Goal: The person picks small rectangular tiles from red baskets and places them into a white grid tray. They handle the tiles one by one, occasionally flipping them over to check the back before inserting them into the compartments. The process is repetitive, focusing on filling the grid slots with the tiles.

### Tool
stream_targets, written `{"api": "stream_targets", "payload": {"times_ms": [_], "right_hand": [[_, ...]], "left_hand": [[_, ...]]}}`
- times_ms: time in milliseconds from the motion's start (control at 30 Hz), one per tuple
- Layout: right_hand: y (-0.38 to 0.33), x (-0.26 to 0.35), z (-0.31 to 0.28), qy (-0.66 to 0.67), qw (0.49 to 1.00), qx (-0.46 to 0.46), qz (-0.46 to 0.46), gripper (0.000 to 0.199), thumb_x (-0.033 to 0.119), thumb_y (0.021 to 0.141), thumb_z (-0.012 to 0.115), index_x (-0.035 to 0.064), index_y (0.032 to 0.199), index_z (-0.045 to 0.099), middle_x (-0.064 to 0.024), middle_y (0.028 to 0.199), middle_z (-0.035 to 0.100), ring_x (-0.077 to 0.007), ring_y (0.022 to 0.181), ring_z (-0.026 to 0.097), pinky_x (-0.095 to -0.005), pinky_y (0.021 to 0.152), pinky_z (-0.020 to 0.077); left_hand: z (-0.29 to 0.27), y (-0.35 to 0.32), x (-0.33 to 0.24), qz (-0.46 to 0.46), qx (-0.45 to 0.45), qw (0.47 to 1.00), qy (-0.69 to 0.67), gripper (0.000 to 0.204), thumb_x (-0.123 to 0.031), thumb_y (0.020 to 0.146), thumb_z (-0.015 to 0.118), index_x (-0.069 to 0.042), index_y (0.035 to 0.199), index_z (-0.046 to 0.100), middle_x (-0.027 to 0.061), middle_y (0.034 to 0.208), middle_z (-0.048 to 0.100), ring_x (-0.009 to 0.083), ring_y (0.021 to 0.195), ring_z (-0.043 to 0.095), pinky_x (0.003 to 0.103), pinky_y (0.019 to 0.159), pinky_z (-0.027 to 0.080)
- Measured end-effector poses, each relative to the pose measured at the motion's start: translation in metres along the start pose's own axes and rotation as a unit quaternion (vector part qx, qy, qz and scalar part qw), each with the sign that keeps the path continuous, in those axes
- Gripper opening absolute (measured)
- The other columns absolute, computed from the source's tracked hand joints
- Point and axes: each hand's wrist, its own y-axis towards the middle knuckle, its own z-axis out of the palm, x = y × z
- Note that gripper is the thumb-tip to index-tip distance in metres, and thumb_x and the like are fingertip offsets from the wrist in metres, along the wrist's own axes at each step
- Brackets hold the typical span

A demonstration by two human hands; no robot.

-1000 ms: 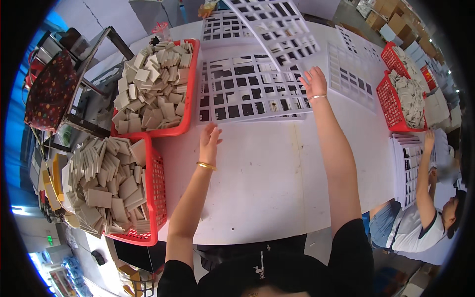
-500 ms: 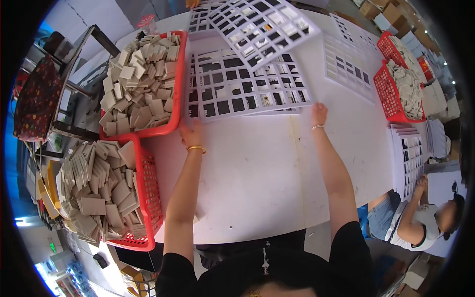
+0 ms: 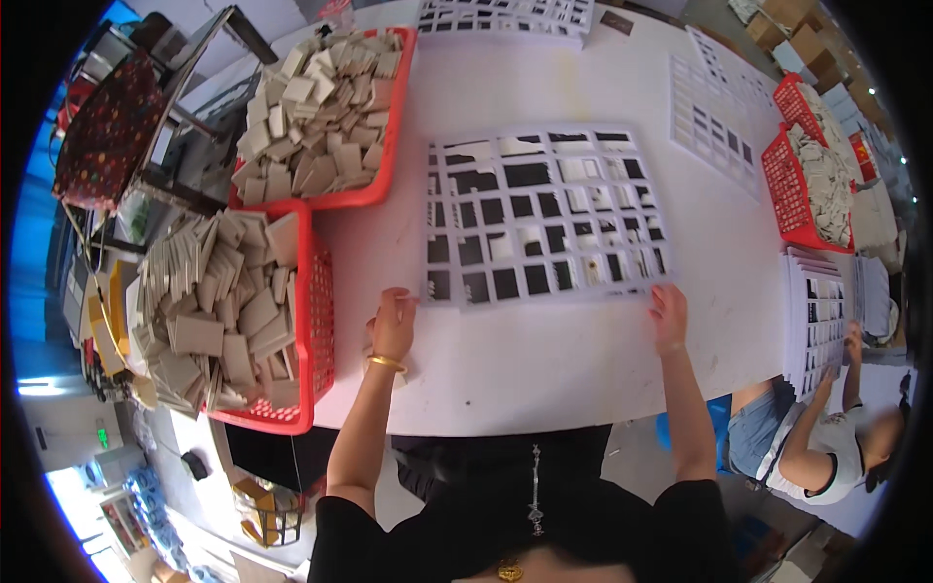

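Note:
A white grid panel [image 3: 544, 239] with black and white pieces showing in its cells lies flat in front of me. It appears to rest on another panel, slightly offset along the left and near edges. My left hand [image 3: 394, 325], a gold bangle on its wrist, has its fingers closed at the near left corner. At the near right corner, the fingers of my right hand [image 3: 669, 316] pinch the edge; this hand is a little blurred. The undersides of the panels and the tips of some fingers are hidden.
Red baskets [image 3: 400, 117] [image 3: 319, 335] heaped with flat beige tiles line the table's left side. A stack of grid panels [image 3: 505, 37] sits at the far edge, with paler panels [image 3: 709, 121] at right. Beyond a red basket [image 3: 789, 185], a co-worker [image 3: 816, 442] handles stacked panels [image 3: 814, 321].
The grid panel has come nearer to me with both hands at its near corners. The tilted panel above it is gone from there; a stack shows at the far edge. My view has shifted.

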Motion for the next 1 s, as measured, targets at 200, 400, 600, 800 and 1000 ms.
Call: {"api": "stream_targets", "payload": {"times_ms": [200, 400, 600, 800, 1000], "right_hand": [[-0.101, -0.039, -0.090, -0.003, 0.997, -0.059, 0.056, 0.041, 0.040, 0.095, 0.050, 0.0084, 0.120, 0.046, -0.0046, 0.105, 0.060, -0.0138, 0.098, 0.055, -0.0283, 0.072, 0.0414], [-0.105, -0.066, -0.121, -0.049, 0.992, -0.114, 0.017, 0.047, 0.036, 0.095, 0.053, 0.0042, 0.128, 0.041, -0.0085, 0.115, 0.053, -0.0179, 0.102, 0.053, -0.0300, 0.081, 0.0436], [-0.027, -0.060, -0.125, -0.188, 0.923, -0.238, -0.235, 0.063, 0.033, 0.094, 0.055, -0.0007, 0.139, 0.028, -0.0168, 0.131, 0.045, -0.0242, 0.114, 0.049, -0.0344, 0.097, 0.0408], [-0.004, -0.032, -0.091, -0.278, 0.942, -0.003, -0.189, 0.049, 0.032, 0.094, 0.055, -0.0011, 0.128, 0.044, -0.0135, 0.104, 0.060, -0.0166, 0.089, 0.058, -0.0306, 0.084, 0.0460], [-0.074, -0.018, -0.063, -0.394, 0.864, -0.040, -0.311, 0.043, 0.027, 0.091, 0.058, 0.0009, 0.124, 0.048, -0.0098, 0.099, 0.059, -0.0125, 0.077, 0.055, -0.0290, 0.071, 0.0469]], "left_hand": [[-0.027, -0.108, 0.010, 0.079, 0.139, 0.984, 0.075, 0.025, -0.016, 0.085, 0.055, -0.013, 0.110, 0.053, -0.0036, 0.071, 0.068, 0.0197, 0.074, 0.063, 0.042, 0.080, 0.041], [-0.028, -0.110, 0.024, 0.063, -0.189, 0.953, 0.227, 0.087, -0.035, 0.064, 0.079, -0.008, 0.134, 0.035, 0.0205, 0.133, 0.041, 0.0405, 0.118, 0.042, 0.050, 0.093, 0.038], [-0.018, -0.089, 0.036, 0.003, -0.128, 0.955, 0.269, 0.083, -0.024, 0.064, 0.078, -0.013, 0.135, 0.035, 0.0182, 0.123, 0.048, 0.0392, 0.114, 0.047, 0.049, 0.092, 0.040], [-0.031, -0.094, 0.027, 0.115, -0.207, 0.968, 0.076, 0.073, -0.008, 0.068, 0.073, -0.001, 0.131, 0.036, 0.0221, 0.121, 0.051, 0.0405, 0.106, 0.053, 0.046, 0.092, 0.043], [-0.038, -0.126, -0.019, 0.151, -0.131, 0.977, -0.074, 0.074, -0.008, 0.069, 0.076, -0.001, 0.131, 0.037, 0.0207, 0.116, 0.053, 0.0337, 0.105, 0.055, 0.039, 0.089, 0.046]]}}
